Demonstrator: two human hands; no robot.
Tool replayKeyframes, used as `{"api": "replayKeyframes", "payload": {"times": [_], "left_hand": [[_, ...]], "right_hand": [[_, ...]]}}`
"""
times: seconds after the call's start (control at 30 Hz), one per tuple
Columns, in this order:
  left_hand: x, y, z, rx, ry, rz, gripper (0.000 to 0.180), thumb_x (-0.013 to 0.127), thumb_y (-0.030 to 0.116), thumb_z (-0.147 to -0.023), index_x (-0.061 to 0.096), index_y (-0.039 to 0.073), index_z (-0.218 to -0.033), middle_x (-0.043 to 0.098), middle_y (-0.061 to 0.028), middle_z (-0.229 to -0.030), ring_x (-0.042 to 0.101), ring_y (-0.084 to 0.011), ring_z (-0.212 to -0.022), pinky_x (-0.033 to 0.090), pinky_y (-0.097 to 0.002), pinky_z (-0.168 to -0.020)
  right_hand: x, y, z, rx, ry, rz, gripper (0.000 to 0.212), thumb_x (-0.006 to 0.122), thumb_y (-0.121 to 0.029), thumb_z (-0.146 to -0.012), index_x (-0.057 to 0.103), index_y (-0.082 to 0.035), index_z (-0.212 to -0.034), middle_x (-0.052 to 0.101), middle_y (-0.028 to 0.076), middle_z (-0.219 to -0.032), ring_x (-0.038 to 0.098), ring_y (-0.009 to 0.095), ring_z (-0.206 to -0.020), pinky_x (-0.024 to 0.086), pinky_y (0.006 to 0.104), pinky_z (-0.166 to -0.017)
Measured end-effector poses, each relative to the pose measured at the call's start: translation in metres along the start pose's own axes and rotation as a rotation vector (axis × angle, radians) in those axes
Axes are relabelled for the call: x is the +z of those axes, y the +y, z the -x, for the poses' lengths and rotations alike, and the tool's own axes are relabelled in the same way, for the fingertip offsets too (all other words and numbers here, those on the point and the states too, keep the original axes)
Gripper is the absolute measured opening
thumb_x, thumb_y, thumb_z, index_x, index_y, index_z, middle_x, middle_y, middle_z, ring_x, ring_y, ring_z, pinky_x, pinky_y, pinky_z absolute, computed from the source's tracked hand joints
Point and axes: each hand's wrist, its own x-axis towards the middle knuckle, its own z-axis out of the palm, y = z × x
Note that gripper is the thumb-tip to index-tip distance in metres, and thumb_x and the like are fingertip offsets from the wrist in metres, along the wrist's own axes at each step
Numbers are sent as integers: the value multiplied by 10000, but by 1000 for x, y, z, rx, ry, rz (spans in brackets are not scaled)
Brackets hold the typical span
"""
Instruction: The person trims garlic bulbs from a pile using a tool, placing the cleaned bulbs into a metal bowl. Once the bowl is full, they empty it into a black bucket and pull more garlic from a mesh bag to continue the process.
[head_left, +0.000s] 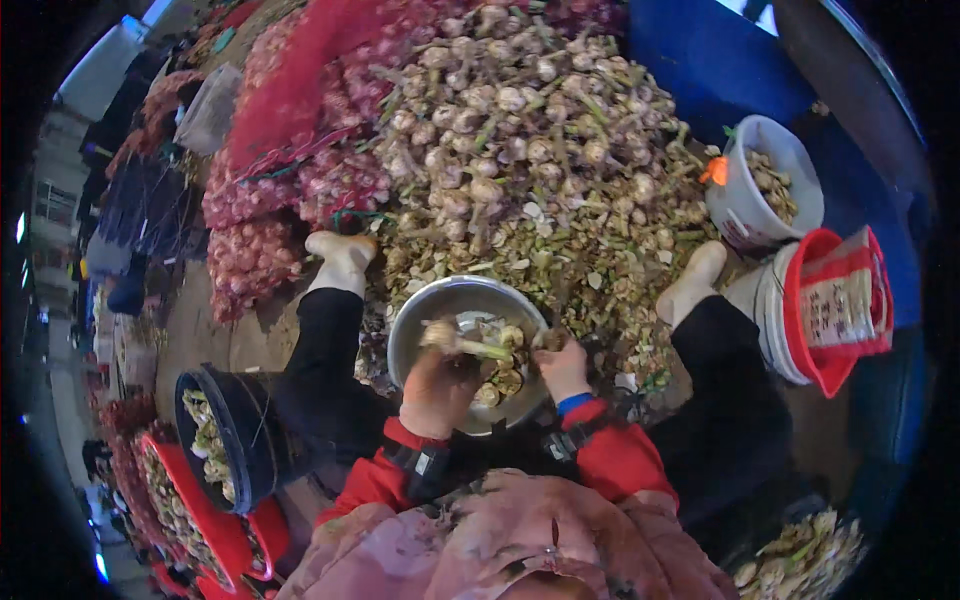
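A metal bowl (402, 335) sits between my legs with several garlic pieces (503, 380) in it. My left hand (438, 392) is over the bowl's left part, its fingers closed on a garlic bulb (440, 336) whose pale green stem points right across the bowl. At the bowl's right rim is my right hand (564, 368), fingers curled closed. Something small and brownish shows at its fingertips, too blurred to name.
Ahead lies a large heap of garlic bulbs (520, 120), with trimmings (560, 270) along its near side. Red net sacks (255, 200) stack up at left. A white bucket (740, 200) and red-rimmed buckets (795, 310) stand at right, a black bucket (262, 430) at left.
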Motion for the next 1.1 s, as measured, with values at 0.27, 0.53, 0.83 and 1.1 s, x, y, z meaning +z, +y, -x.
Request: {"api": "replayKeyframes", "payload": {"times": [0.27,0.53,0.83,1.1], "left_hand": [[-55,88,-147,249,224,-2290,592,688,251,-801,495,44,-1320,611,-160,-1188,564,-330,-1124,437,-394,-973],[-62,93,-243,-126,333,-2226,1051,799,429,-633,257,54,-1452,609,-239,-1185,606,-360,-1079,465,-386,-940],[-34,73,-133,151,65,-1712,728,833,304,-667,511,46,-1267,635,-132,-1122,621,-238,-1021,483,-337,-891],[-14,64,-20,27,-283,-1622,631,802,187,-695,515,46,-1239,626,-102,-1058,599,-230,-984,482,-368,-882]], "right_hand": [[54,-86,34,-19,-93,183,212,705,-59,-753,607,-39,-939,640,14,-892,573,108,-824,467,286,-733],[62,-66,25,2,-129,356,320,729,-101,-744,605,-8,-1024,657,58,-957,605,164,-881,471,329,-807],[63,-88,38,-192,-88,621,293,706,-109,-732,634,-34,-1006,652,167,-976,641,332,-887,502,381,-792],[82,-141,85,-686,-435,1027,171,646,-75,-685,610,-71,-852,577,140,-915,598,366,-855,489,465,-729]]}}
